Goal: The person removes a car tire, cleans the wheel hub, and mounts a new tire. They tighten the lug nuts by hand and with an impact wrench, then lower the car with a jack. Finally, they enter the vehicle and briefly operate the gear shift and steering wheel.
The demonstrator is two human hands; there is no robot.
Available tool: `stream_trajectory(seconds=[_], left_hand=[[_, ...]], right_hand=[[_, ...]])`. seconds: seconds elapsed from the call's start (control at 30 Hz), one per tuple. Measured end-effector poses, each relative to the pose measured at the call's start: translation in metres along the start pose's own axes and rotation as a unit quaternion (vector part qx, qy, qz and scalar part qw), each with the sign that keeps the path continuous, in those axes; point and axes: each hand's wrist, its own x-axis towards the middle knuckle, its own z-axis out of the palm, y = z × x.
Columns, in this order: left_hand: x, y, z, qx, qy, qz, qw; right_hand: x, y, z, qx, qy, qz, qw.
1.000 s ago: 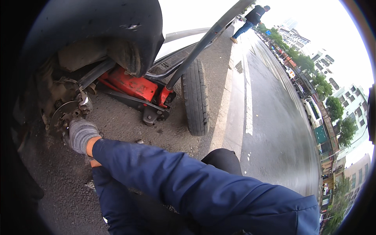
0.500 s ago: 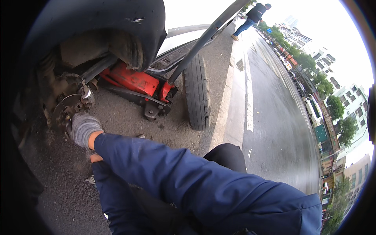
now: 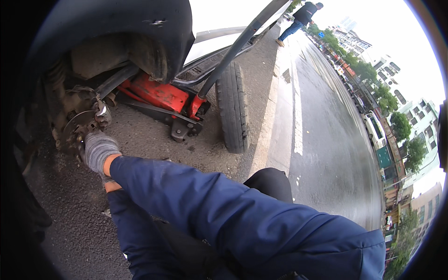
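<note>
Brake disc (image 3: 74, 125) sits exposed beneath the dark fender (image 3: 116, 23); my gloved right hand (image 3: 99, 149) is at its lower edge. I cannot tell either hand's finger state (my left hand (image 3: 107, 179) is mostly hidden below). Red jack (image 3: 158, 94) lies near, then an upright tyre (image 3: 232, 109)

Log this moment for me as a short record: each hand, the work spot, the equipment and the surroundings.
Right hand: gloved, at the brake disc; grip unclear
Left hand: mostly hidden below the right
Work spot: open wheel arch, no wheel fitted
Equipment: red jack, its handle slanting up
Tyre: upright, right of the jack
Surroundings: wet road; person standing at its edge
</note>
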Motion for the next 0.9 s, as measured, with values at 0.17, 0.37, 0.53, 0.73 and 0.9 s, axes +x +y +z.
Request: stream_trajectory(seconds=[0.17,0.37,0.53,0.73,0.9], left_hand=[[0.001,0.001,0.001,0.0,0.001,0.004,1.0],[0.007,0.005,0.001,0.0,0.005,0.013,1.0],[0.008,0.008,0.001,0.002,0.007,0.019,1.0],[0.004,0.01,-0.005,-0.018,0.007,0.033,0.999],[0.011,0.003,-0.012,-0.115,0.044,0.041,0.992]], right_hand=[[0.0,-0.001,0.0,-0.02,-0.047,-0.004,0.999],[-0.002,0.003,-0.002,0.014,-0.008,-0.005,1.0],[-0.003,0.003,0.003,0.016,0.017,-0.006,1.0],[0.001,0.007,0.013,0.006,-0.006,-0.02,1.0],[-0.007,0.007,0.018,0.069,0.015,-0.022,0.997]])
